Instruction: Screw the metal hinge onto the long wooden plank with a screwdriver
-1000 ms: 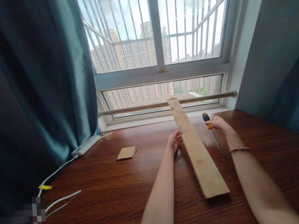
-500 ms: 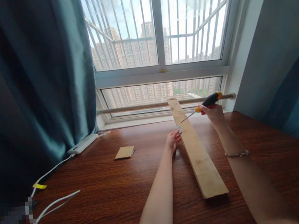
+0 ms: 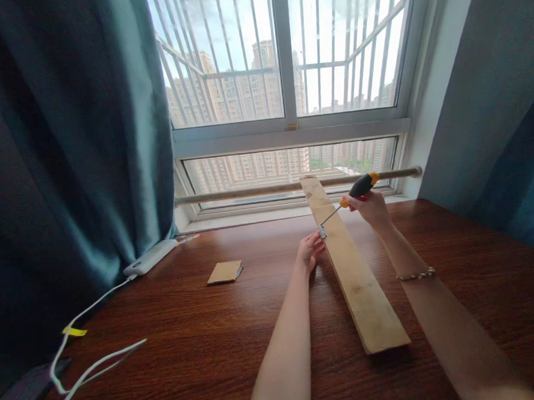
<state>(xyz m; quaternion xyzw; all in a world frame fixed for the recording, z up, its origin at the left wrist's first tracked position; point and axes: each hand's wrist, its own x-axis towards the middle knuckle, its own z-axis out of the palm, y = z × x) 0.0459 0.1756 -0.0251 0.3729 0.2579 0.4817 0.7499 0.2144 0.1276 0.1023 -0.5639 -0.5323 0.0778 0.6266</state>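
A long wooden board [image 3: 360,288] slopes from the table up to a rail by the window. On its left edge sits a small metal hinge-like plate [image 3: 322,231], pinched at the board by the fingers of my left hand [image 3: 311,249]. My right hand [image 3: 372,208] is closed round a screwdriver [image 3: 361,186] with a black and yellow handle. The screwdriver's tip meets the upper end of the metal plate; whether a screw sits there is too small to tell.
The brown wood-grain table [image 3: 181,350] carries a folded cardboard piece [image 3: 225,272] to the left. A white power strip [image 3: 150,258] and white cable [image 3: 100,361] lie beside the dark curtain [image 3: 78,145]. Behind the board runs a metal rail [image 3: 243,193].
My right hand has brought the screwdriver left and down, so its tip now reaches the metal plate. My left hand stays at the plate.
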